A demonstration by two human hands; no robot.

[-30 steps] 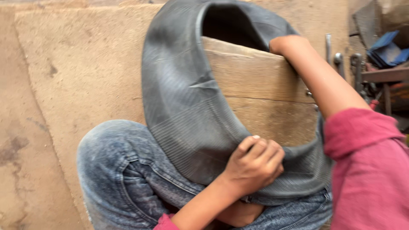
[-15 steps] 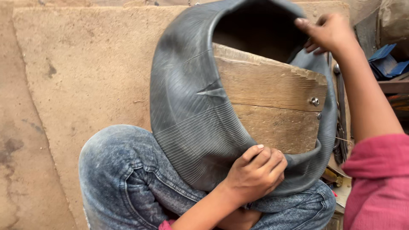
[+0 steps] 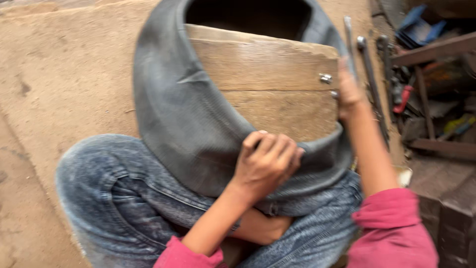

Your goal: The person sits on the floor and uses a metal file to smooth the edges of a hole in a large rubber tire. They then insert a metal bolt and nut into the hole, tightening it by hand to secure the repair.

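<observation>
Across the lap, over the blue jeans, a grey rubber inner tube is draped around a wooden board that stands on edge between the knees. The lower fold of the tube is clutched by the left hand, fingers curled shut over the rubber just where the board's bottom edge disappears into the fold. The right hand is pressed against the board's right edge, where the tube's right band runs down; it is blurred, and whether it is closed on the rubber or only laid flat against it cannot be told. A small metal fitting is seen on the board's face close to that edge, just beside the right hand. The board's top edge is exposed inside the loop, with a dark hollow of the tube above it.

To the left of the tube, bare sandy floor is spread wide, giving open room on that side. To the right, room is tighter: long metal bars lie near the right forearm, and beyond them a clutter of tools and wooden pieces is crowded together.
</observation>
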